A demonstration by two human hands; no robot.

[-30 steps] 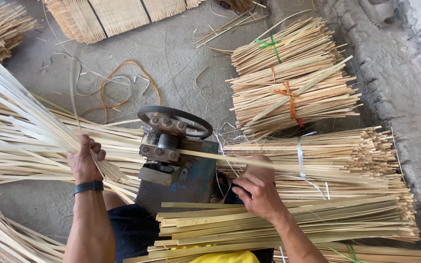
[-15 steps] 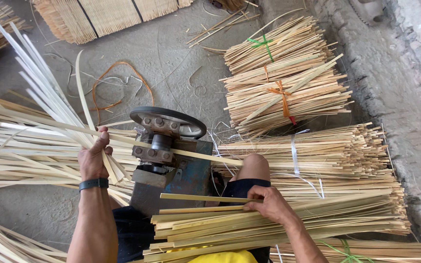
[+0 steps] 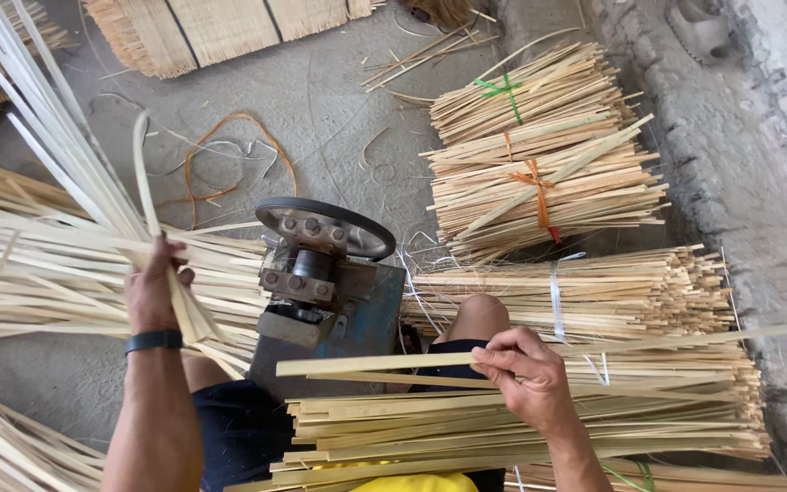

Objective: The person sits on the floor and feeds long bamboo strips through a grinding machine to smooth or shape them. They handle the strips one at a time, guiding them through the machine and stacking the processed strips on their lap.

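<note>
My left hand (image 3: 152, 292) grips a fan of thin pale bamboo strips (image 3: 56, 137) that spread up and to the left. My right hand (image 3: 526, 374) pinches one long flat bamboo slat (image 3: 375, 363), lifted just above a stack of similar slats (image 3: 503, 424) lying across my lap. Between my hands stands a small blue splitting machine (image 3: 357, 314) with a dark wheel (image 3: 325, 228) and a bolted rusty head. No slat is in the machine.
Tied bundles of bamboo sticks (image 3: 539, 155) lie at the right, another bundle (image 3: 612, 292) behind the stack. Loose split strips (image 3: 38, 273) pile at the left. An orange cord (image 3: 229, 155) lies on the concrete floor, woven mats (image 3: 220, 27) at the top, a rough kerb (image 3: 758, 182) at the right.
The slat that ran through the machine has come out to the left into my left hand's fan. My right hand let that slat go and lifted a new one off the lap stack.
</note>
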